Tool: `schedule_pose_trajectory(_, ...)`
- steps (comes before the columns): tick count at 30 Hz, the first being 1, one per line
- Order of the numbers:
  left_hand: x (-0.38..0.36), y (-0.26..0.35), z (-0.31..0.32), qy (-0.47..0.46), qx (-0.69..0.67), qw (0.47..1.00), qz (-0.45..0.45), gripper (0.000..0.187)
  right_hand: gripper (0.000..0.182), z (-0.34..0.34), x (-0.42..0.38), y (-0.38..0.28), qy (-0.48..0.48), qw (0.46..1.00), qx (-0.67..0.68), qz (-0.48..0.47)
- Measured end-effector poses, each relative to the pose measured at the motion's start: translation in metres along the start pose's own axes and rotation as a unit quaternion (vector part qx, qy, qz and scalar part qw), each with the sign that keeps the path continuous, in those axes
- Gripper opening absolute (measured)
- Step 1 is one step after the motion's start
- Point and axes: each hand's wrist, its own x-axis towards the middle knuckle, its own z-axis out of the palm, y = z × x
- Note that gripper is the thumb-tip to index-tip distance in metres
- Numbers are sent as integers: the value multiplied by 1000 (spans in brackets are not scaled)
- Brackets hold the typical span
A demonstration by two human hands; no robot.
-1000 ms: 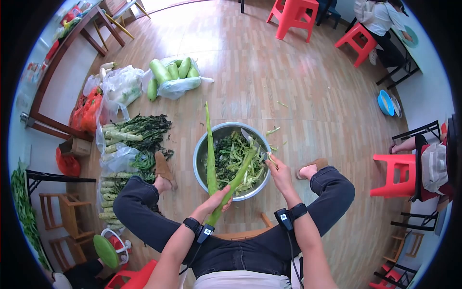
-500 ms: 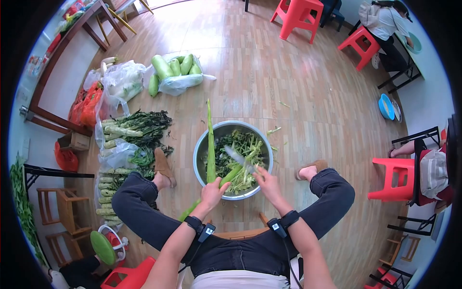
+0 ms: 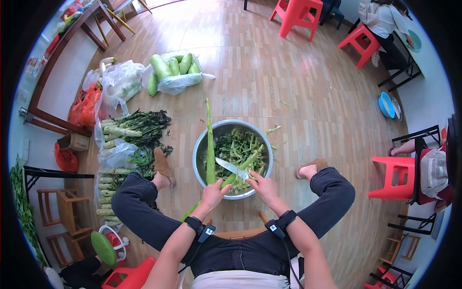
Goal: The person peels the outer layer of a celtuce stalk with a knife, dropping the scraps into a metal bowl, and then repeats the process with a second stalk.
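Note:
A metal basin (image 3: 198,168) on the floor between my feet holds green peelings and leaves (image 3: 236,144). My left hand (image 3: 212,193) is closed around a long green stalk (image 3: 210,154), whose pointed tip rises past the basin's far rim. Another green stalk (image 3: 242,170) slants over the basin from beside the same hand, its lower end passing under my left wrist. In my right hand (image 3: 263,188) is a knife (image 3: 231,166); its blade points left and lies across the slanting stalk, close to the upright one.
Bundles of leafy stalks (image 3: 125,130) lie left of my foot. Beyond them are bagged green gourds (image 3: 163,67) and an orange bag (image 3: 87,106). Red stools (image 3: 394,177) stand at the right, near a seated person (image 3: 428,176); another person (image 3: 390,21) sits at the upper right.
The knife blade has swung left and down toward the upright stalk. My right hand has shifted slightly down, while my left hand has barely moved.

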Motion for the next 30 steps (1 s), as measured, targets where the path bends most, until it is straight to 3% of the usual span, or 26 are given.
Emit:
schedule_pose_trajectory(3,-1,-2,-1,-5,-17,1000,-7,45,42,8,7,8,12,995,81,61)
schedule_pose_trajectory(7,0,1,-2,-30,-69,997,-30,46,43,-2,12,17,37,994,91,41)
schedule_pose_trajectory(10,-3,2,-4,-43,-61,997,-33,46,43,5,14,25,42,998,11,42)
schedule_pose_trajectory(16,-5,0,-4,-39,-56,998,-18,45,42,4,18,40,74,995,31,55)
schedule_pose_trajectory(19,-7,-1,-6,-44,-49,998,-11,45,42,0,25,51,123,985,102,70)
schedule_pose_trajectory(22,-7,-3,-2,-40,-45,998,-9,45,42,-14,22,44,70,986,105,108)
schedule_pose_trajectory(24,-6,-4,-2,-36,-43,998,-13,46,43,-7,14,35,39,992,101,58)
schedule_pose_trajectory(30,-8,-3,-4,14,-20,1000,-4,43,44,2,7,15,-15,997,45,56)
